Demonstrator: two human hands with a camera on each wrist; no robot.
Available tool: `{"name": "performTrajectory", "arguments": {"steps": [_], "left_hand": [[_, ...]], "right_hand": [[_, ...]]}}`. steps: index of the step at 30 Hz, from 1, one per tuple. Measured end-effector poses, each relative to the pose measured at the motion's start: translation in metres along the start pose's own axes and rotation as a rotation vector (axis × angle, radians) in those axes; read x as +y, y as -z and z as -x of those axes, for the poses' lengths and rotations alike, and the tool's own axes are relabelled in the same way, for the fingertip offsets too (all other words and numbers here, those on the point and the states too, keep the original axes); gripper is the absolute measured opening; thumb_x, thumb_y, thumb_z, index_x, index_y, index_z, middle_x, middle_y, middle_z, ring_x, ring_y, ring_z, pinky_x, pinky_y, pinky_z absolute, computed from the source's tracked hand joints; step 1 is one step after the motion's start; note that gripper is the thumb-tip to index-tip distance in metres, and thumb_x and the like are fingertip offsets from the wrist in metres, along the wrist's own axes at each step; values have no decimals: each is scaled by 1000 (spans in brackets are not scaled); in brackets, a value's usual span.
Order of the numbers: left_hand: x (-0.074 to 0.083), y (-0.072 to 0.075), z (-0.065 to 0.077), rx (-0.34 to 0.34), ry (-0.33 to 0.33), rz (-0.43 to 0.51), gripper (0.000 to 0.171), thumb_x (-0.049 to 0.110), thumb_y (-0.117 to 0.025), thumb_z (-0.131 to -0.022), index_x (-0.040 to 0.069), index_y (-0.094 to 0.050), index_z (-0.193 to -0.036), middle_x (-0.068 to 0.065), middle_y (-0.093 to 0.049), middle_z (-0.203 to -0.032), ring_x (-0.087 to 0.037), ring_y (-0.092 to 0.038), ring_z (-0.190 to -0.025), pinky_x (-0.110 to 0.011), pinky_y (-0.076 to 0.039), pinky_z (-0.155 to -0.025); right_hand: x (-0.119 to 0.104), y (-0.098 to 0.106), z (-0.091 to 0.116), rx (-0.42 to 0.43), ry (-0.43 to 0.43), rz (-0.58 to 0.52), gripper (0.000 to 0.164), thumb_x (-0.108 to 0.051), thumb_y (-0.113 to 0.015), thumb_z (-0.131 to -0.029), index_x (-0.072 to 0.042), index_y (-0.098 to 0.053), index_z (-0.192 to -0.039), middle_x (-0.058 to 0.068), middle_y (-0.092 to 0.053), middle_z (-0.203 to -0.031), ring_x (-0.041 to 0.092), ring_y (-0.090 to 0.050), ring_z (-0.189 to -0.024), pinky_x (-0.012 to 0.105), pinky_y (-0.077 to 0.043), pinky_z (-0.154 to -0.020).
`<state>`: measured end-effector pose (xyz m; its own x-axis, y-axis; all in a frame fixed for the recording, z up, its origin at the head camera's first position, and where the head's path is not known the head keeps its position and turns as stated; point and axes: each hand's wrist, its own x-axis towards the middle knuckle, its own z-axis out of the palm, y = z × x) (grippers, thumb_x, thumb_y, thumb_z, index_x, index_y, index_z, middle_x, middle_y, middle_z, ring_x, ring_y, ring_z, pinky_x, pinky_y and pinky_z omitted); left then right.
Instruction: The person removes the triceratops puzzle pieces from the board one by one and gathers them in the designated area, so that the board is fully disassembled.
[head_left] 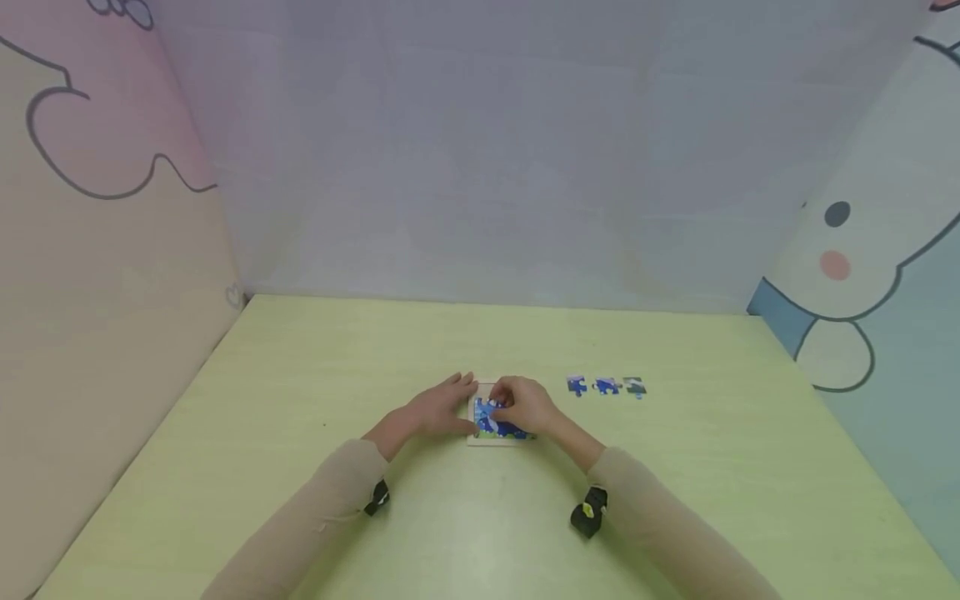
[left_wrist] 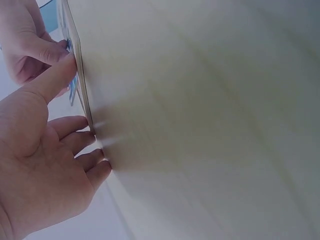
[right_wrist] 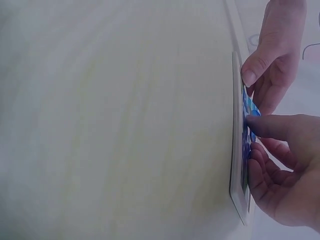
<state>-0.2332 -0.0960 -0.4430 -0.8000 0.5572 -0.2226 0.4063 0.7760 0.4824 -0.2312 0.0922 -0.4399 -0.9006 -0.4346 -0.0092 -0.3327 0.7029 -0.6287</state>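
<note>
A small jigsaw puzzle tray [head_left: 491, 443] with a pale rim lies on the table, its blue and green picture [head_left: 489, 427] partly filled in. My left hand [head_left: 438, 408] rests at the tray's left side, thumb on the rim and the other fingers extended along the edge, as the left wrist view shows. Over the tray, my right hand [head_left: 529, 407] pinches a blue puzzle piece [right_wrist: 253, 106] between thumb and fingers. That piece is tilted up from the tray in the right wrist view. The right hand hides the tray's upper right part.
To the right of the tray, three loose pieces lie in a row: a left one [head_left: 577, 384], a middle one [head_left: 607, 386] and a right one [head_left: 635, 385]. The pale yellow table [head_left: 337, 350] meets a plain curtain [head_left: 480, 167] behind and printed cloth at both sides.
</note>
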Motion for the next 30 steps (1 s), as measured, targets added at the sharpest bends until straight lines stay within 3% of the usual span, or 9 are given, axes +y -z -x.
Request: {"name": "performTrajectory", "arguments": {"steps": [10,19,30], "left_hand": [[3,4,2,7,3,7,73,33,-64,-84,3,-30,-141,-12,-18,-149,-31,-12,-137,-44,-18,-110],[2,3,2,7,-7,14,74,34,-65,-83,2,-30,-141,-12,-18,-149,-31,-11,-137,-46,-18,-110],[3,3,2,6,2,17,74,33,-65,-82,3,-31,-140,-11,-19,-149,-29,-12,-138,-44,-19,-110]], "right_hand": [[0,-3,0,27,22,-52,18,-3,-73,-73,-6,-61,-87,-1,-60,-75,9,-55,-70,21,-49,-65],[6,2,-3,-28,73,-139,10,-1,-66,-80,-4,-61,-88,2,-60,-77,11,-55,-72,22,-48,-66],[8,2,-7,-34,-6,-276,8,3,-63,-81,-1,-62,-88,5,-61,-77,12,-55,-71,23,-49,-67]]}}
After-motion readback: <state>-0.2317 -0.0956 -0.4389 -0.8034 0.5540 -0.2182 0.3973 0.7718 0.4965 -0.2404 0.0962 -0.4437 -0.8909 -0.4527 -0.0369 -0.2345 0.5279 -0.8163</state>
